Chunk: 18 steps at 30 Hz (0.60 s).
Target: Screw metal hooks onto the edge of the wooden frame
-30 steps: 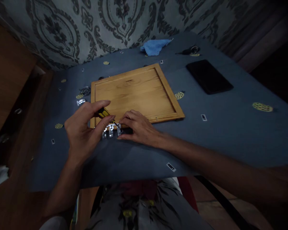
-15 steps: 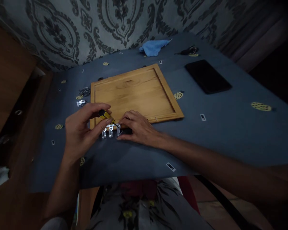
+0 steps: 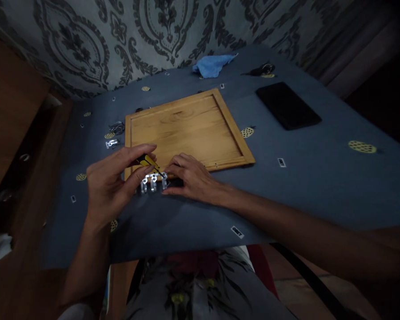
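Observation:
My left hand (image 3: 115,180) pinches a small yellow and black screwdriver (image 3: 149,162) between thumb and fingers. Its shaft slants down to the right, with the tip at the right end of a shiny metal hook rack (image 3: 153,183). The rack lies along the near edge of a framed wooden board (image 3: 186,129), its hooks hanging over the table side. My right hand (image 3: 190,178) is closed at the rack's right end, with thumb below and fingers on the board's edge. Its fingertips hide part of the metal there.
A black tablet-like slab (image 3: 288,106) lies right of the board. Behind are a blue cloth (image 3: 213,66) and a dark object with a looped end (image 3: 262,70). Left of the board sit another metal piece (image 3: 112,143) and a dark tangled bundle (image 3: 117,128). A patterned wall (image 3: 120,40) closes the back.
My left hand has shifted very slightly, its knuckles a little farther left, while the screwdriver stays at the metal rack. My right hand and the board hold still.

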Each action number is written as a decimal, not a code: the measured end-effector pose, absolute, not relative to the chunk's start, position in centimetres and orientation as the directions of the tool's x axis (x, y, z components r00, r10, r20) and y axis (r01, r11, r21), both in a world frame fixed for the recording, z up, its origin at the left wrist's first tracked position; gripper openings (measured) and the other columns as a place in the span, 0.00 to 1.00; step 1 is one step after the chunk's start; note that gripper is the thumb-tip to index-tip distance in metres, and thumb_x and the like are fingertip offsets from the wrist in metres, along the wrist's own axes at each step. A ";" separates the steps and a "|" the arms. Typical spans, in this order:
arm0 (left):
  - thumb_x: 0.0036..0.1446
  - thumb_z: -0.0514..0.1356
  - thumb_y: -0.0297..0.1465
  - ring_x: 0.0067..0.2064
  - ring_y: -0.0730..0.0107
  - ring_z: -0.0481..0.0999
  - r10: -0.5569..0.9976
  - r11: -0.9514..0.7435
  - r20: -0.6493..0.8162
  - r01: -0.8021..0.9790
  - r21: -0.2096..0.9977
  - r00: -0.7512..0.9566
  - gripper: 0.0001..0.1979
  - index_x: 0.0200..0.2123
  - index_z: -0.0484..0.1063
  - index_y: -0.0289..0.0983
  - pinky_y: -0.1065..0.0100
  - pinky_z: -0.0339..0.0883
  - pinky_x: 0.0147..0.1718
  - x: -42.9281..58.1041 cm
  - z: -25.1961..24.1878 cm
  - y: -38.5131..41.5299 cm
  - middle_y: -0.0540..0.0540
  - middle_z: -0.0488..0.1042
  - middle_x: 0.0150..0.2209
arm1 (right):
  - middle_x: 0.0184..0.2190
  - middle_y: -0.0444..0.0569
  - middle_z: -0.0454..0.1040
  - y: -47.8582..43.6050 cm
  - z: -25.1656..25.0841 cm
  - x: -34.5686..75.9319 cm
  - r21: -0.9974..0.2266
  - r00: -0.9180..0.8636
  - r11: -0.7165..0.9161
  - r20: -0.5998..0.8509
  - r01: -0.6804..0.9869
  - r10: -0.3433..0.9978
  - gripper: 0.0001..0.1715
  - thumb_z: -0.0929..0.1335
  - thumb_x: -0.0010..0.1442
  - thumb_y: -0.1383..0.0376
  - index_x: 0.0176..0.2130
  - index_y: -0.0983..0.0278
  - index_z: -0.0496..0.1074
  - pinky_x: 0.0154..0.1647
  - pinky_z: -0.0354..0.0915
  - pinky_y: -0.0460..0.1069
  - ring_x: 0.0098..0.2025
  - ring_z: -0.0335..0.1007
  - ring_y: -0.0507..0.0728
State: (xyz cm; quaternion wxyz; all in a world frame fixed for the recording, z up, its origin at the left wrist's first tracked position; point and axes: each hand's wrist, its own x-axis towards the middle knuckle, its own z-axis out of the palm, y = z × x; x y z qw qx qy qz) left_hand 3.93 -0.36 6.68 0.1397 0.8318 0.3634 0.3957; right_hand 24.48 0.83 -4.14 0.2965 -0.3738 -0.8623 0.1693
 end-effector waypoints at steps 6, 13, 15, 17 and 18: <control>0.65 0.67 0.31 0.45 0.63 0.84 0.725 -0.689 0.556 0.455 0.565 0.407 0.16 0.55 0.77 0.53 0.56 0.83 0.45 4.1 7.0 -0.7 0.52 0.83 0.45 | 0.41 0.54 0.73 0.9 -4.1 24.5 -0.518 -0.544 0.665 0.390 0.538 0.743 0.33 0.72 0.60 0.41 0.46 0.67 0.78 0.44 0.63 0.56 0.44 0.65 0.62; 0.65 0.67 0.31 0.44 0.66 0.83 0.704 -0.685 0.672 0.472 0.555 0.231 0.15 0.54 0.77 0.52 0.56 0.83 0.43 3.9 7.1 -0.5 0.55 0.80 0.43 | 0.41 0.54 0.72 0.9 -4.4 24.5 -0.515 -0.539 0.682 0.422 0.520 0.729 0.34 0.70 0.62 0.40 0.46 0.67 0.77 0.44 0.62 0.55 0.44 0.66 0.62; 0.64 0.68 0.31 0.43 0.65 0.83 0.712 -0.685 0.635 0.495 0.534 0.300 0.16 0.54 0.78 0.52 0.58 0.83 0.41 3.8 6.9 -0.4 0.54 0.81 0.42 | 0.41 0.54 0.72 0.8 -4.4 24.6 -0.526 -0.534 0.676 0.419 0.517 0.735 0.34 0.69 0.63 0.39 0.46 0.66 0.77 0.43 0.62 0.55 0.43 0.65 0.62; 0.64 0.68 0.32 0.44 0.64 0.83 0.724 -0.677 0.601 0.522 0.520 0.339 0.16 0.54 0.77 0.52 0.58 0.83 0.41 3.8 6.6 -0.4 0.52 0.81 0.42 | 0.41 0.54 0.72 0.8 -4.3 24.6 -0.532 -0.531 0.671 0.416 0.516 0.738 0.33 0.70 0.62 0.39 0.45 0.66 0.78 0.43 0.62 0.55 0.43 0.65 0.62; 0.65 0.68 0.32 0.44 0.64 0.83 0.728 -0.673 0.592 0.528 0.518 0.346 0.15 0.53 0.77 0.52 0.58 0.83 0.41 3.8 6.5 -0.4 0.52 0.81 0.42 | 0.41 0.54 0.72 0.8 -4.2 24.6 -0.533 -0.531 0.669 0.413 0.517 0.740 0.33 0.70 0.62 0.40 0.45 0.66 0.78 0.43 0.62 0.55 0.43 0.65 0.62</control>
